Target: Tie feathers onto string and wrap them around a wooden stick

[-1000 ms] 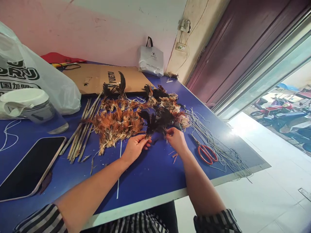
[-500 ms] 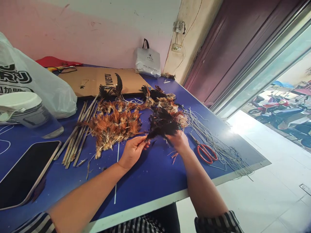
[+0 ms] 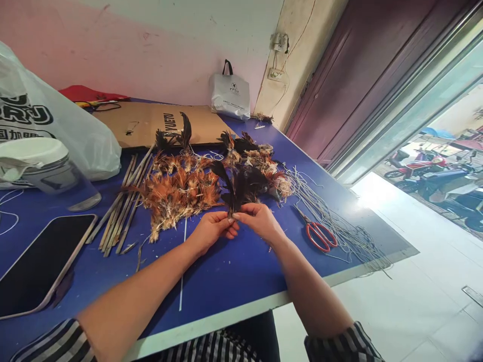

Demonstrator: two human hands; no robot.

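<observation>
My left hand pinches the lower ends of a small bunch of black feathers, which stands upright above the table. At the same ends, my right hand closes its thumb and fingers on the bunch from the right. Just behind lies a pile of black feathers, partly hidden by the held ones. To the left spread rows of orange-brown feather bunches, bound with pale string. Right of my right hand rest red-handled scissors and a sheaf of grey strings.
Thin bamboo strips lie left of the feathers. A phone, a clear jar with a white lid and a white plastic bag occupy the left side. Flattened cardboard and a silver bag stand at the back.
My right hand has moved left from the black feather pile to meet my left hand at the feather ends. The held feathers now point up rather than lying to the right.
</observation>
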